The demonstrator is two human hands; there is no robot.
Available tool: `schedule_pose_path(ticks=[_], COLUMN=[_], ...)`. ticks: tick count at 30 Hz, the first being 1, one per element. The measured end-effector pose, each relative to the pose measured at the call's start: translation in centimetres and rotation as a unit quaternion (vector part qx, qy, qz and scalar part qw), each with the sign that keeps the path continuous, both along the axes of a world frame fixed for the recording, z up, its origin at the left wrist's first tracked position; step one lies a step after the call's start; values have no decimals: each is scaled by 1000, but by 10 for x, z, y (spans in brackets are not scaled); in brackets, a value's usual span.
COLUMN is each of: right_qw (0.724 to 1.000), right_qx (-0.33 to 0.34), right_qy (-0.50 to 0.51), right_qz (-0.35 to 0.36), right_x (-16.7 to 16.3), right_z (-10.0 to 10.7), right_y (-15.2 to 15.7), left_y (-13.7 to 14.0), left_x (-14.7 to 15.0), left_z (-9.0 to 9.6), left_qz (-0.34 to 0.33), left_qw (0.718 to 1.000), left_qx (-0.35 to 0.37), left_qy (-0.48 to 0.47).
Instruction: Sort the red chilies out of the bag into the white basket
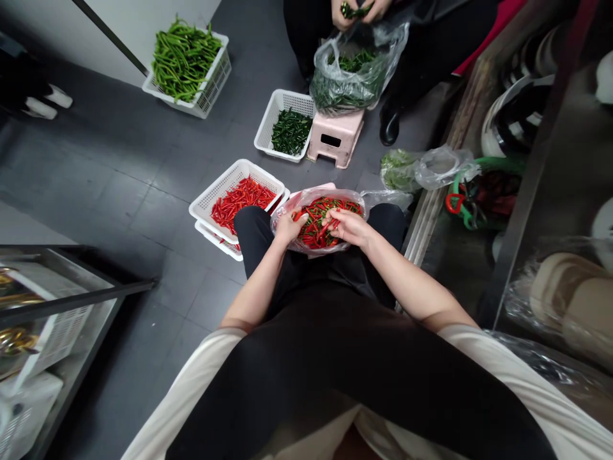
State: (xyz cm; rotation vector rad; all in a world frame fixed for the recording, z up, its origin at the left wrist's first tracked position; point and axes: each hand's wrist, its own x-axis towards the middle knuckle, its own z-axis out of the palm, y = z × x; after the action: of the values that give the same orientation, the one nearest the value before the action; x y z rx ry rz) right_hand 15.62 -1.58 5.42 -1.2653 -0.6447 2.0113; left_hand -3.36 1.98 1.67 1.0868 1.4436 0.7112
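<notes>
An open clear plastic bag [306, 248] of red chillies with green stems [316, 220] lies between my knees. At its left side my left hand [288, 229] is closed, thumb and fingers pinched on a red chilli [297, 216]. Over the right part of the bag my right hand [350, 226] curls its fingers around a few red chillies [334, 223]. To the left of my knee stands a white basket [204, 206] of red chillies [246, 197], stacked on another white basket [225, 248].
Across from me a person's hands [357, 13] hold green peppers above a plastic bag [330, 96] on a pink stool [338, 131]. Beside it is a white basket [268, 131] of dark green chillies. Another basket [213, 86] holds long green peppers. Shelves [507, 281] stand right, a rack [96, 313] left.
</notes>
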Motion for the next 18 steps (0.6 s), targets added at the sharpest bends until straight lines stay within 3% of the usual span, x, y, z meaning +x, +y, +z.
schedule_pose_path(ticks=[2, 5, 8, 13, 18], right_qw=[993, 982, 986, 996, 995], right_qx=[-76, -113, -86, 14, 45], right_qy=[69, 114, 107, -3, -78], right_qz=[-63, -102, -96, -87, -54], right_x=[1, -2, -6, -9, -9], right_z=[-5, -9, -9, -11, -16], right_y=[2, 2, 0, -5, -5], left_y=[-3, -11, -17, -18, -20], left_x=[0, 7, 14, 16, 14], left_z=[3, 11, 14, 12, 23], left_qz=[13, -64, -145, -149, -202], left_qw=[999, 996, 980, 986, 978], left_qx=[37, -13, -52, -44, 49], left_qy=[11, -69, -125, -62, 6])
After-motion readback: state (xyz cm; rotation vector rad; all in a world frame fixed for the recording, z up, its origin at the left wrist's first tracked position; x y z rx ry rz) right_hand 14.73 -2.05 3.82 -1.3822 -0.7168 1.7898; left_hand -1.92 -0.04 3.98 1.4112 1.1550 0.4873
